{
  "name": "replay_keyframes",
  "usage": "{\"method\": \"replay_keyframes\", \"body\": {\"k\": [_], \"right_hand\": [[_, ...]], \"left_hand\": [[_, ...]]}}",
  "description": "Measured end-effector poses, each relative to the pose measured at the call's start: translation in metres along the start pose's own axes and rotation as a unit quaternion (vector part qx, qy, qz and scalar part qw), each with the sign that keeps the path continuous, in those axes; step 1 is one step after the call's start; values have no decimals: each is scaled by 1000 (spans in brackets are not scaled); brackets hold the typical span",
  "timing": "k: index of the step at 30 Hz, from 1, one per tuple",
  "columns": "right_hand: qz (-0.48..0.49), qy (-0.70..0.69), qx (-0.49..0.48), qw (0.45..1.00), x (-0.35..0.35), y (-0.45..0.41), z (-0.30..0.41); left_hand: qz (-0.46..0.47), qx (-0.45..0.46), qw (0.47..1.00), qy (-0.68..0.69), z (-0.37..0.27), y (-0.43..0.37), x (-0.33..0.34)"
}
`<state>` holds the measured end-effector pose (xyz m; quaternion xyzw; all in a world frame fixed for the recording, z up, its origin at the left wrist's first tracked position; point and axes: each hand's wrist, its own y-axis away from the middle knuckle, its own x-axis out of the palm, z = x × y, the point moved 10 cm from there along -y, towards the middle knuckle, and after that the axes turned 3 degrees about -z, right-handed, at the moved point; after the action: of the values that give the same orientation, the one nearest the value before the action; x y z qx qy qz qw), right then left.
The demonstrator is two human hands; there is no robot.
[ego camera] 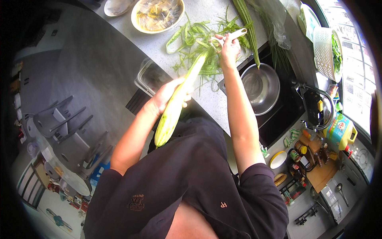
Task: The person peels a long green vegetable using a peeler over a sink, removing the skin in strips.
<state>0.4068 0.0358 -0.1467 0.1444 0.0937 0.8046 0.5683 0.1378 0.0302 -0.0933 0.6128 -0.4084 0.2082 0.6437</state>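
My left hand [167, 94] is wrapped around the middle of a long, pale green peeled gourd [176, 107], which slants from near my body up towards the counter. In my right hand [229, 49] is a white-handled vegetable peeler [237, 35], close to the gourd's far end; the blade is hard to make out. Green peel strips [191, 34] lie in a loose heap on the speckled counter [158, 47] under and around the far end. An unpeeled ridged gourd [249, 27] lies beyond my right hand, its tip over the sink edge.
A metal bowl [260, 89] sits in the dark sink [268, 125] under a curved faucet [330, 104]. A film-covered bowl of food [158, 15] stands at the counter's far left. A white strainer basket [323, 53] with greens is by the window. Below the counter edge is a clear bin [152, 77].
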Motion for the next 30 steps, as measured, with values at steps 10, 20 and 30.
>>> {"method": "replay_keyframes", "body": {"k": [10, 20, 30], "right_hand": [[-1, 122, -153, 981, 3, 25, 30], [169, -53, 24, 984, 36, 136, 64], [103, 75, -146, 981, 10, 61, 29]], "left_hand": [[-47, 11, 998, -40, 3, -2, -8], [-57, 105, 984, -133, -11, 8, 7], [-40, 121, 979, -156, -5, 15, 21]]}}
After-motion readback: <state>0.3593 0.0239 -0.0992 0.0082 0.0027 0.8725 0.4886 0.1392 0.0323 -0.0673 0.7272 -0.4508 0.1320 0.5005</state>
